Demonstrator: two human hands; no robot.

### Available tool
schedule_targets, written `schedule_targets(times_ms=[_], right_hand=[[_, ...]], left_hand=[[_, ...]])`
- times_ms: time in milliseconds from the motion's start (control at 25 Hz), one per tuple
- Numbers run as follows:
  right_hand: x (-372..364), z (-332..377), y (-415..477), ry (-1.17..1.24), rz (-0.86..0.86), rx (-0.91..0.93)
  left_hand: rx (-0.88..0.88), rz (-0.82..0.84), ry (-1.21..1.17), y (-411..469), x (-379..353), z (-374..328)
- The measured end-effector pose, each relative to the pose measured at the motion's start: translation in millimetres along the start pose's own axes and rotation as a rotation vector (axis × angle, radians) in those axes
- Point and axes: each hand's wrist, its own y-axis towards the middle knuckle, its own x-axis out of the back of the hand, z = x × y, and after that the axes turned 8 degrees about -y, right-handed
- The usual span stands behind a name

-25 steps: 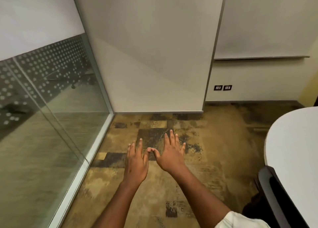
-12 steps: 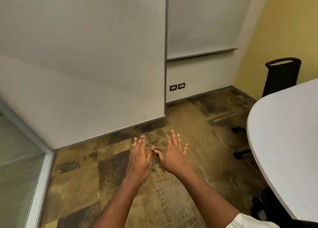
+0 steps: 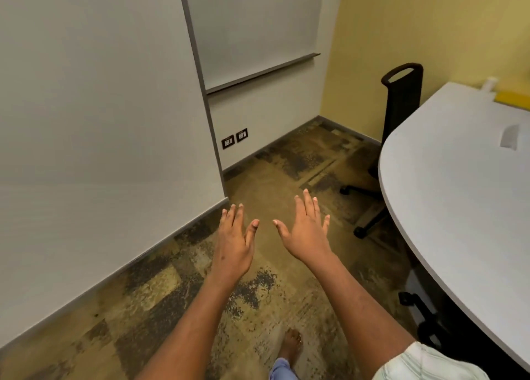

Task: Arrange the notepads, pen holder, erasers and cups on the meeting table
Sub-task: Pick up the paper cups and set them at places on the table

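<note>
My left hand (image 3: pixel 233 243) and my right hand (image 3: pixel 305 232) are stretched out in front of me over the carpet, palms down, fingers spread, holding nothing. The white meeting table (image 3: pixel 447 196) curves in from the right, apart from both hands. At its far end lies a yellow notepad (image 3: pixel 513 98) with a small white cup-like object (image 3: pixel 489 83) just behind it; both are small and blurred. A flat grey cover plate (image 3: pixel 510 137) sits in the tabletop.
A black office chair (image 3: pixel 401 104) stands at the table's far side against the yellow wall. A whiteboard with a ledge (image 3: pixel 263 72) and two wall sockets (image 3: pixel 234 138) are ahead. A white wall runs along the left. My bare foot (image 3: pixel 291 342) is on the patterned carpet.
The view has swung right: the glass partition has left the frame, and the table, chair and yellow notepad have come in. My hands have drawn apart, thumbs no longer touching.
</note>
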Motion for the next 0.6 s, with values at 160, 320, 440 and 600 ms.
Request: schedule_targets(times_ms=[160,320,440,600], right_hand=[[-2.4,5.4,91.5,0.036,-0.025,-0.008],[3.2,16.7,195.1,0.034,-0.057,0.044],[-1.7,19.6,260.1,0.043,-0.067,0.007],[-14.5,16.9,362.3,0.006,-0.105,-0.056]], left_hand=[[-0.052,0.039,0.046,87.5,-9.0,-4.1],[-0.084,0.013,0.007,197.6,-17.3,-13.5],[-0.122,0.018,-0.003,269.0,-28.9,-13.5],[-0.162,0.07,-0.038,387.8,-56.2,-3.3]])
